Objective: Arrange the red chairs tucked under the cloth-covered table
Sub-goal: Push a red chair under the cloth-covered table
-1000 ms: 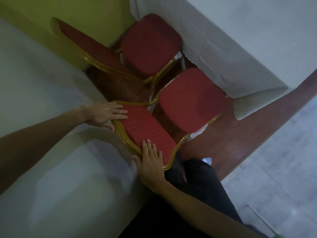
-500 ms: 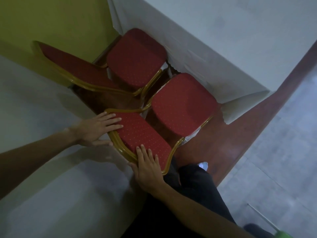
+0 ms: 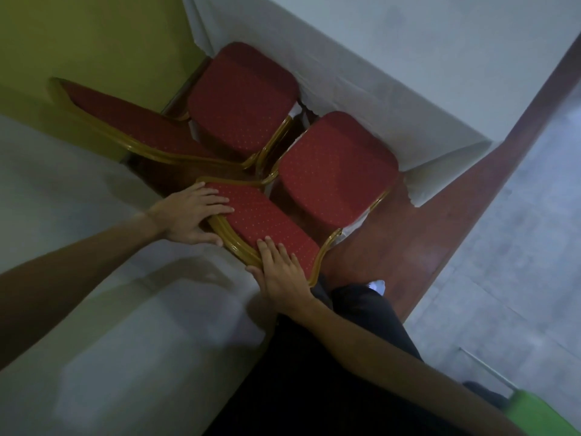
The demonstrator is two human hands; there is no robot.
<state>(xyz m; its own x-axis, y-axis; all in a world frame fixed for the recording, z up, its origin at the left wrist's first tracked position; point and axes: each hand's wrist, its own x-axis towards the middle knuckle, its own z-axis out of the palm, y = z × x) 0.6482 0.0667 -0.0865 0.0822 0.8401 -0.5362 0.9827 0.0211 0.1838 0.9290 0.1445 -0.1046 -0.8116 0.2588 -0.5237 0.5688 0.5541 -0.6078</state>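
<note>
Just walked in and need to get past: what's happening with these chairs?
A person is holding the backrest of the nearer red chair with both hands: the left hand at its upper corner, the right hand on its gold frame edge. That chair's seat sits against the cloth-covered table. A second red chair stands beside it, also facing the table.

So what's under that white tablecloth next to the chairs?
The front edges of two red seats, the far seat and near seat, reach the hanging tablecloth. Wooden floor shows beside it. The table's legs and anything further under are covered.
</note>
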